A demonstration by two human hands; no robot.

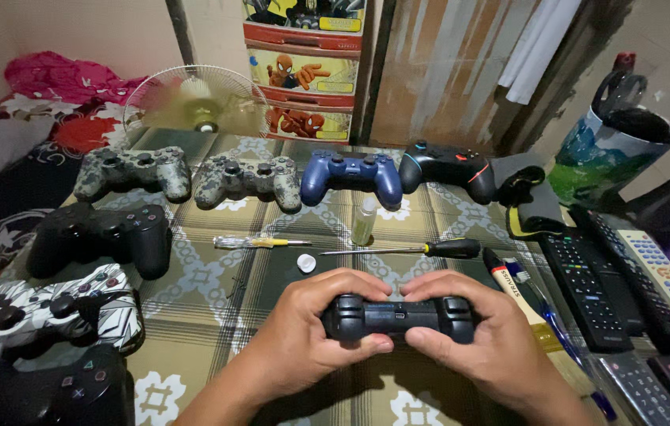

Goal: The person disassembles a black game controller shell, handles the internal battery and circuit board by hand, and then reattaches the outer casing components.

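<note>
Over cloth, black gamepad clasped endwise by left hand and right hand; probably light, rigid, smooth plastic; best gripped at both handles.

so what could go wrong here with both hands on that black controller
1. The small white cap lies loose just beyond the left hand; a nudge could roll it away.
2. The open little bottle stands upright near the black-handled screwdriver; reaching for the tool may tip it.
3. The black controller is held above the table; it could slip.

open cloth ahead, screwdrivers, bottle beyond
</note>
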